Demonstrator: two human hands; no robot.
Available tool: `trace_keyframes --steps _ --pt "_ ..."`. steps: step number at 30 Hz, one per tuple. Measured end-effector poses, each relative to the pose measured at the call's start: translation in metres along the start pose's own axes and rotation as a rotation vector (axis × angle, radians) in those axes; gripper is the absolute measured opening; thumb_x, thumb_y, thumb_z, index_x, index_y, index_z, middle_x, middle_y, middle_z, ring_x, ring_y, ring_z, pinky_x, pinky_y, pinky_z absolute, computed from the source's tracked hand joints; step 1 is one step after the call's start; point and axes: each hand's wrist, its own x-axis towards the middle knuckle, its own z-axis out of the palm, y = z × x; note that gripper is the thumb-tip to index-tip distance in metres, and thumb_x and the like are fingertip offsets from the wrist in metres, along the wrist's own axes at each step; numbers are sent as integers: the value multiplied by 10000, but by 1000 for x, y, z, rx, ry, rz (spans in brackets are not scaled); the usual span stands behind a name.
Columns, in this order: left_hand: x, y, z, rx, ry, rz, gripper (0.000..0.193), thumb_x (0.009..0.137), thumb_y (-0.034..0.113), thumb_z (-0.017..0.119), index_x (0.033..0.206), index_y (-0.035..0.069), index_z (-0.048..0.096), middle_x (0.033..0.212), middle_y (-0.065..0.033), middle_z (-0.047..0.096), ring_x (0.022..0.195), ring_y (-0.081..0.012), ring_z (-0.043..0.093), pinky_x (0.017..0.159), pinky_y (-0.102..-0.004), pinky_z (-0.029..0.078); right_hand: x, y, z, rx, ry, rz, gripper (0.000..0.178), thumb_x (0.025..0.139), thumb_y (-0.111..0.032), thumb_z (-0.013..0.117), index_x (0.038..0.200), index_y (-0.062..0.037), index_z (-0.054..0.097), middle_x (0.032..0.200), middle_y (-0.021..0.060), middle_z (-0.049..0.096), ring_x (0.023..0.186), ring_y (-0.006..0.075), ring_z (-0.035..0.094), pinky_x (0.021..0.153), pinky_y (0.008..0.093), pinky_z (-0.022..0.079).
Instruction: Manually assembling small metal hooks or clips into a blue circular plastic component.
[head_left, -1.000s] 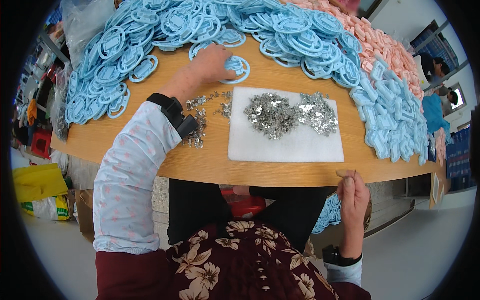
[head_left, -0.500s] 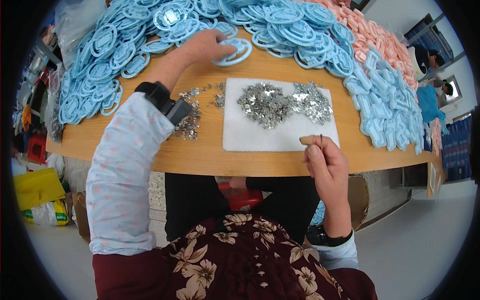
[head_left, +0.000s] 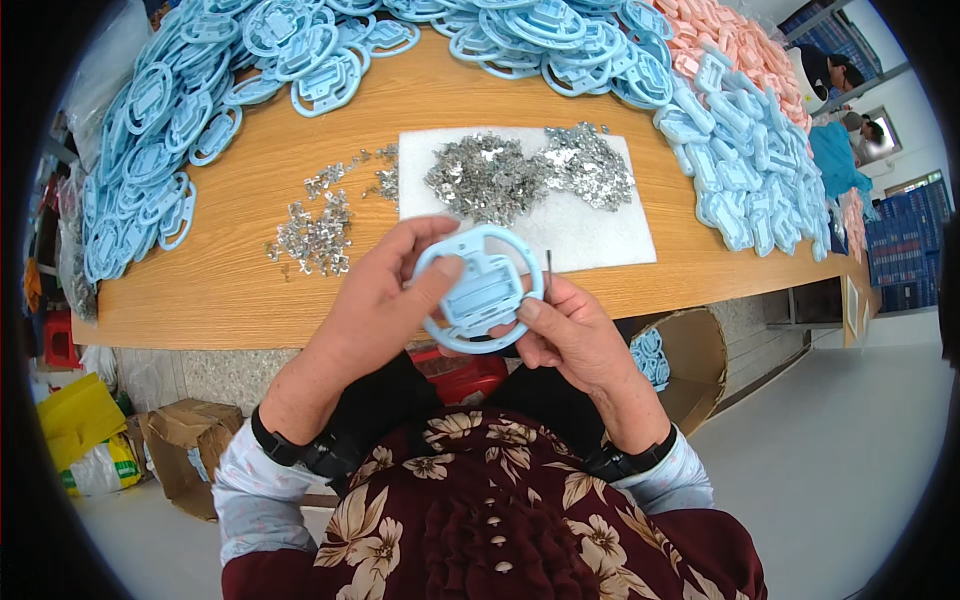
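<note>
I see the left hand point(head_left: 385, 295) back from the blue pile point(head_left: 305, 50), curled on a blue ring frame point(head_left: 484, 288); to its right, the right hand point(head_left: 582, 342) now pinches it too. Farther right, a cardboard box point(head_left: 698, 365) holds blue parts point(head_left: 650, 358), probably frames.

Red stool point(head_left: 60, 342), yellow bag point(head_left: 84, 420), cardboard box point(head_left: 190, 428)
</note>
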Motion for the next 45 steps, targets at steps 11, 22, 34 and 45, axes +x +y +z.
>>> trace_keyframes --steps 11,22,34,45 --pt "-5 -31 -12 -133 143 -53 239 1055 163 489 1181 36 647 956 9 664 862 -49 604 767 -218 499 52 -19 -35 -1074 490 -524 161 880 -76 736 1024 -10 704 804 28 626 680 106 579 625 266 473" --pt "-2 -32 -5 23 85 -52 225 1053 157 485 1129 33 656 916 22 648 815 -33 579 732 -204 481 64 -8 -32 -1242 525 -524 133 883 -151 717 947 -45 668 847 118 637 738 284 637 676 382 510" --pt "3 -26 7 128 34 -17 240 1062 207 519 1110 16 657 912 26 652 815 -27 565 737 -204 474 62 -16 -31 -1223 501 -372 204 895 -231 705 972 -43 692 849 120 666 769 290 646 703 390 508" --pt "17 -26 15 251 -15 -5 184 1016 221 627 1045 41 654 861 25 656 796 -31 570 705 -234 500 40 -13 6 -685 391 -468 171 883 -125 743 963 17 690 705 2 589 644 65 496 601 252 447"
